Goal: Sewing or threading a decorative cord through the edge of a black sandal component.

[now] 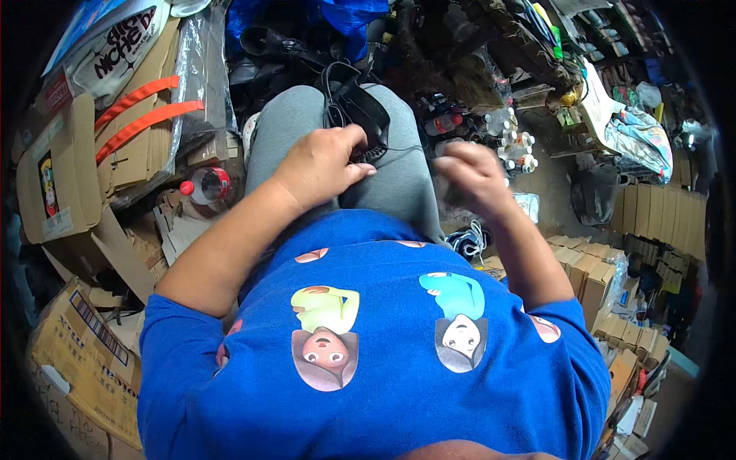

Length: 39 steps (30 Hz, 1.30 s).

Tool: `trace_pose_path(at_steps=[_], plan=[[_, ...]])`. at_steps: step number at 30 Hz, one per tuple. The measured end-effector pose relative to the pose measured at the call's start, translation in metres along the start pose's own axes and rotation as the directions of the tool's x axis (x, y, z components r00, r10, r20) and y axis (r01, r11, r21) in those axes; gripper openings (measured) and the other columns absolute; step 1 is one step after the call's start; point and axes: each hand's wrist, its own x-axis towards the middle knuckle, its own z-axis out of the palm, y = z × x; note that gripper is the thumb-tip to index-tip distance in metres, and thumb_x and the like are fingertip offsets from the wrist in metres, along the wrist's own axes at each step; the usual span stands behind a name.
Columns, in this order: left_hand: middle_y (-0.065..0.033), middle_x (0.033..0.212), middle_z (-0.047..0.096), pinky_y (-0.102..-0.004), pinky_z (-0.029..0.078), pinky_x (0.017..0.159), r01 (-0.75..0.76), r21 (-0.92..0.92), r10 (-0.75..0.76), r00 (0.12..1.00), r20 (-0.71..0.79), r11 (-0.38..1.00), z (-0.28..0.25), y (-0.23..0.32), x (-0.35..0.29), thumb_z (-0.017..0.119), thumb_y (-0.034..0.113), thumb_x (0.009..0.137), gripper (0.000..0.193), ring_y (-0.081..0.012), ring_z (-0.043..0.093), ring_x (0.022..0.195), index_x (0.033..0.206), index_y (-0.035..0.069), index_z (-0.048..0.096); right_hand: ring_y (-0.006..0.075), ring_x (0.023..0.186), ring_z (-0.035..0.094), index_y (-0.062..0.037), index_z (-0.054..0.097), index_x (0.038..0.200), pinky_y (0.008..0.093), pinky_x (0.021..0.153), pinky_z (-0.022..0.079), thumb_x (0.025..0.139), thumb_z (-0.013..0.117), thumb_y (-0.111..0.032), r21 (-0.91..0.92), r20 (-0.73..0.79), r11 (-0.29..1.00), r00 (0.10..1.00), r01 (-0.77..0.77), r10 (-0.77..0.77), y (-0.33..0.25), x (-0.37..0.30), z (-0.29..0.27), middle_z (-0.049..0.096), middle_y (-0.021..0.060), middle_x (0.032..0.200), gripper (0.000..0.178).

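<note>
A single black shoe-like piece (366, 111) lies on the person's lap, over the gap between the two knees of the grey trousers (287, 130). Its long axis runs mostly near to far, with the far end leaning left and the near end a little right; narrow black loops stand along its left side and far end.

Two hands are at work. The left hand (326, 157) comes in from the near left, and its grip is clamped on the near end of the piece, thumb and forefinger pinching it. One thin dark thread (402, 150) stretches right from that end toward the right hand (475, 172), which is raised beyond the right thigh, well apart from the left. Its fingers are curled but blurred, so I cannot tell whether that grip is clamped on the thread.

To the left are two orange strips (157, 87) across cardboard and one clear bottle (207, 186) with a red cap. Just beyond the right hand lies one red-labelled bottle (445, 124); farther right stands a group of white-capped bottles (521, 153), too crowded to count. One dark blue laced item (469, 239) sits near the right hip, and one blue bag (349, 19) is at the far side.
</note>
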Motion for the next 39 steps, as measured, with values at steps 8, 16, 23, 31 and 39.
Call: trace_pose_path(at_steps=[8,16,23,31,39], plan=[[-0.0079,0.086,0.062,-0.0289,0.049,0.073,0.050,-0.038,-0.063,0.857,-0.512,0.998,-0.069,-0.051,0.016,0.066,0.012,0.082,0.011,-0.0185,0.062,0.078,0.089,0.004,0.068,0.0137,0.072,0.054,-0.0105,0.069,0.104,0.0262,0.067,0.044,0.083,0.064,-0.007,-0.203,-0.085,0.978,0.995,0.041,-0.059,-0.021,0.006,-0.008,0.057,0.0042,0.081,0.022],[-0.0085,0.098,0.060,-0.0330,0.047,0.084,-0.242,-0.116,0.245,0.969,0.012,0.963,-0.019,-0.027,0.049,0.069,0.014,0.078,0.017,-0.0255,0.059,0.093,0.093,0.007,0.068,0.0278,0.074,0.064,-0.0082,0.070,0.098,0.0355,0.067,0.051,0.079,0.061,-0.008,-0.478,0.068,0.872,0.994,0.105,-0.082,-0.021,0.035,0.012,0.063,0.0129,0.081,0.021],[-0.0086,0.089,0.063,-0.0330,0.046,0.084,-0.046,-0.311,0.154,0.931,0.332,0.949,-0.021,-0.038,0.077,0.068,0.013,0.078,0.015,-0.0212,0.060,0.091,0.089,0.004,0.067,0.0298,0.078,0.066,-0.0077,0.071,0.095,0.0384,0.071,0.052,0.078,0.059,-0.011,-0.547,0.065,0.827,0.992,0.128,-0.110,-0.022,0.040,0.014,0.066,0.0155,0.085,0.021],[-0.0095,0.096,0.069,-0.0305,0.048,0.087,0.053,-0.466,0.207,0.847,0.490,0.883,-0.025,-0.044,0.086,0.062,0.004,0.079,0.022,-0.0174,0.064,0.091,0.099,-0.001,0.067,0.0333,0.075,0.065,-0.0083,0.070,0.095,0.0409,0.073,0.052,0.078,0.058,-0.012,-0.698,0.038,0.714,0.998,0.055,-0.040,-0.033,0.034,0.032,0.065,0.0182,0.078,0.021],[-0.0100,0.094,0.069,-0.0301,0.048,0.087,0.056,-0.458,0.203,0.843,0.497,0.887,-0.023,-0.045,0.088,0.061,0.001,0.078,0.023,-0.0174,0.064,0.090,0.100,-0.002,0.068,0.0316,0.076,0.065,-0.0080,0.069,0.096,0.0420,0.074,0.050,0.079,0.057,-0.012,-0.691,0.059,0.713,0.992,0.120,-0.110,-0.023,0.036,0.032,0.065,0.0167,0.076,0.022]])
